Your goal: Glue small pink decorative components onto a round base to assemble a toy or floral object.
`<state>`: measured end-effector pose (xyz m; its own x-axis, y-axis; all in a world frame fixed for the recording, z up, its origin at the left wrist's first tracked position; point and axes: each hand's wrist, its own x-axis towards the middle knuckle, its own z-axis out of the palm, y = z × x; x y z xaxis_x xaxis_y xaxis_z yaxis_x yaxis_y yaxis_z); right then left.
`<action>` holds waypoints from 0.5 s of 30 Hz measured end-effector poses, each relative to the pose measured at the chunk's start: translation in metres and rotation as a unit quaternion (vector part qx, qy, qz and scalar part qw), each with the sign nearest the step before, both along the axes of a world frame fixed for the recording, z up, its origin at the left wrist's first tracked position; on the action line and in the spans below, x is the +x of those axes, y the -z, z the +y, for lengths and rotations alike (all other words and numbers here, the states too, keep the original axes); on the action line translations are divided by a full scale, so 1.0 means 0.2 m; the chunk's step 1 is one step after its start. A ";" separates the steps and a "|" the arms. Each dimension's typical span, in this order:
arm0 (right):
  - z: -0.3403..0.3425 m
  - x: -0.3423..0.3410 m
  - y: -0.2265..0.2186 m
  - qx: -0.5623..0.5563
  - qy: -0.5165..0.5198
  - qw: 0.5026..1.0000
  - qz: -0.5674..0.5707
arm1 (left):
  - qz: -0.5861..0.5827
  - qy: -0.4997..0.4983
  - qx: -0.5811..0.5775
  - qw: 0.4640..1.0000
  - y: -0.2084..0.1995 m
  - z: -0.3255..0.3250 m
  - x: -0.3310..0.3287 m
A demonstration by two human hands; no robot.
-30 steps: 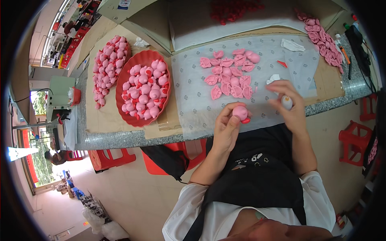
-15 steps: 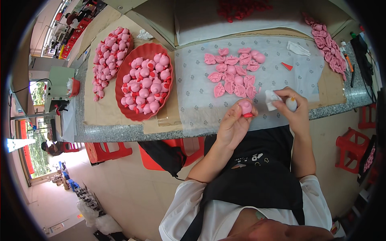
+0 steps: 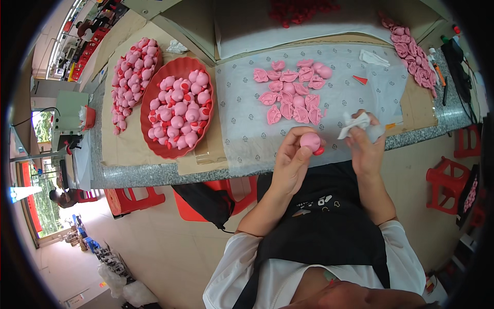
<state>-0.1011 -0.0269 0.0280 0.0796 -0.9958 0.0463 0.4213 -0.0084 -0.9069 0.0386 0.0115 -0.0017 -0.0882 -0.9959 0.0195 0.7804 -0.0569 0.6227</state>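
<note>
A small round pink figure [image 3: 309, 140] with a red part at its lower right is pinched in the fingers of my left hand [image 3: 291, 164], just above the table's front edge. To its right, my right hand [image 3: 367, 154] is closed on a crumpled white tissue [image 3: 354, 123]. The same hand also has a whitish bottle [image 3: 376, 133], blurred, with an orange tip on its right side. The two hands are apart. Beyond them, several hollow pink shell pieces [image 3: 289, 77] and a few round pink ones lie on the patterned white sheet [image 3: 239, 113].
A red scalloped bowl [image 3: 146, 110] full of pink-and-red figures stands at left, with another heap [image 3: 135, 72] behind it. More pink pieces [image 3: 414, 56] lie at far right near pens. A red triangular piece [image 3: 360, 80] and white cloth [image 3: 374, 57] rest on the sheet.
My right hand has turned the bottle, so its orange tip now points right, and the tissue has shifted. In my left hand the figure has rotated slightly. The whole view has shifted a little.
</note>
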 end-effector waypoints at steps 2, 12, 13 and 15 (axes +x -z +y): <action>-0.02 -0.07 0.00 0.066 0.035 0.996 -0.052 | -0.107 -0.071 -0.026 0.991 -0.04 0.00 -0.01; 0.06 0.02 -0.02 -0.196 0.059 0.949 0.238 | -0.563 -0.326 -0.195 0.734 -0.03 -0.04 0.00; 0.06 0.05 -0.03 -0.252 0.055 0.920 0.295 | -0.563 -0.325 -0.195 0.734 -0.03 -0.04 -0.01; 0.07 0.10 -0.02 -0.288 0.041 0.899 0.327 | -0.595 -0.313 -0.201 0.712 -0.04 -0.03 -0.01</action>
<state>-0.0817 -0.0125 0.0327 0.2059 -0.8251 0.5261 -0.2244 -0.5631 -0.7953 0.0370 0.0053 0.0059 0.1774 -0.7825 0.5969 -0.5200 0.4404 0.7319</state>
